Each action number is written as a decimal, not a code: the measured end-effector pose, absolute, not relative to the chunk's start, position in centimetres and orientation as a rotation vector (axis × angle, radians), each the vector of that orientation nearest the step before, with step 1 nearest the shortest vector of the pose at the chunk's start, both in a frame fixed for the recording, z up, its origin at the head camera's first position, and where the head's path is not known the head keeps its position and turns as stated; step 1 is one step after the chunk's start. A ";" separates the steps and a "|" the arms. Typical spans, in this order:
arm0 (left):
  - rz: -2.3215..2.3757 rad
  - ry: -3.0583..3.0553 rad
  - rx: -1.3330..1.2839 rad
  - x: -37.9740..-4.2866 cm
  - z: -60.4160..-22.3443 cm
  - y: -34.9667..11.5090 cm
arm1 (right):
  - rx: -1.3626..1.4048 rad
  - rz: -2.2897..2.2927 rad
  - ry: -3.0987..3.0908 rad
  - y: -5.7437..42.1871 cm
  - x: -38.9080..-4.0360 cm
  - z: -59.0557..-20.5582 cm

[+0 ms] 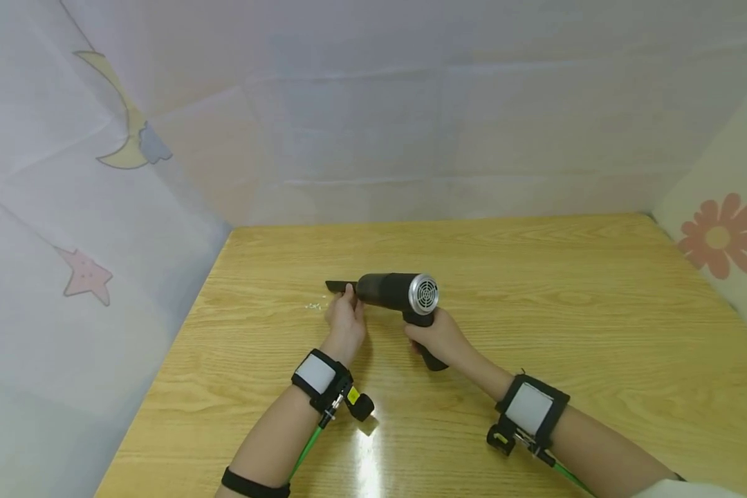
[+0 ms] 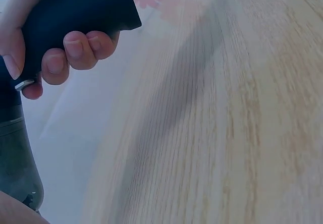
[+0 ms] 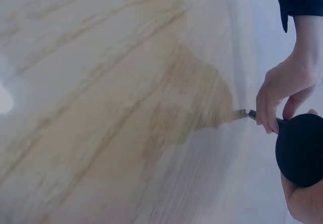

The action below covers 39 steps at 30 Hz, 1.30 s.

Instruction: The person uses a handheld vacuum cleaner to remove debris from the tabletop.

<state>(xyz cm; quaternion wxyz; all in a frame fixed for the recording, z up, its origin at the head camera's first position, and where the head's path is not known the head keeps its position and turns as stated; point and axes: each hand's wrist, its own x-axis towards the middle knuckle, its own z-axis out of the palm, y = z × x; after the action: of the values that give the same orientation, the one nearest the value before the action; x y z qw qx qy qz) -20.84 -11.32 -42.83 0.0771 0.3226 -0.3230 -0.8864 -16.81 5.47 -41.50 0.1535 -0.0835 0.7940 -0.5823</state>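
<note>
A black handheld vacuum cleaner (image 1: 386, 289) with a silver vent ring at its back is held just above the table, its front pointing left. My right hand (image 1: 442, 337) grips its handle (image 2: 81, 17), fingers wrapped round and thumb near a small silver switch in the left wrist view. A dark see-through dust cup (image 2: 20, 153) forms the vacuum's front part. At that front end, the thumb and fingers of my left hand (image 1: 346, 321) pinch the narrow black nozzle (image 1: 335, 286). The right wrist view also has the left hand (image 3: 285, 90) on the nozzle, partly behind the vacuum's round back.
Small white crumbs (image 1: 314, 306) lie scattered on the wooden table (image 1: 566, 290), left of the left hand and close to the nozzle. Printed cloth walls (image 1: 373, 138) stand along the back and both sides. Each wrist wears a strapped camera with a green cable.
</note>
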 end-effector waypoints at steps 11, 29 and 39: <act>-2.670 -0.925 0.952 -19.7 -42.8 -11.1 | -0.234 -1.551 2.303 6.4 -16.3 -40.5; -2.686 -0.918 0.976 -17.8 -42.2 -11.6 | -0.255 -1.507 2.275 6.7 -15.4 -40.3; -2.675 -0.938 0.998 -17.5 -42.0 -12.3 | -0.250 -1.530 2.250 6.0 -15.1 -40.3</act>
<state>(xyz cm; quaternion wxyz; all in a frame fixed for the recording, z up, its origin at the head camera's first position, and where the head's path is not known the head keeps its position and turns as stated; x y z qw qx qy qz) -17.47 -12.28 -42.00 0.0680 0.3312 -0.3113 -0.8881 -15.06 6.00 -40.28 0.2032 -0.0896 0.8063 -0.5482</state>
